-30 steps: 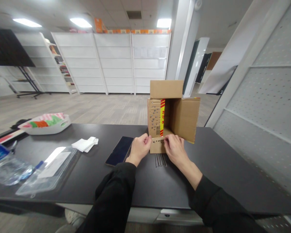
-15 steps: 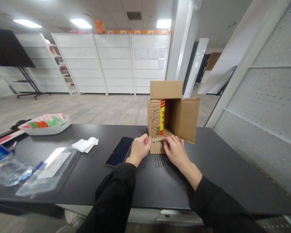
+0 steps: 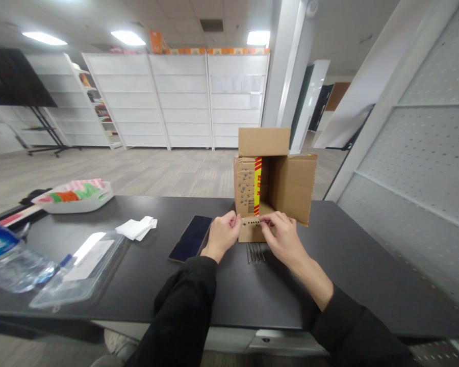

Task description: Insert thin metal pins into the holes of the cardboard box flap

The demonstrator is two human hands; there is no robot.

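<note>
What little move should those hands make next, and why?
Perhaps the right hand should press gently at the right end of the row of dark dots on the lower flap: its fingers are bunched there, while the left hand sits at the flap's left side, where it might steady it.

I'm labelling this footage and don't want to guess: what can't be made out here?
All in the head view:
What the right hand pinches, if anything: too small, partly hidden by the hand.
What the left hand grips, if anything: hidden by its curled fingers.
The yellow tape's lettering: too small.
The bottle's far end: cut off by the left edge.
</note>
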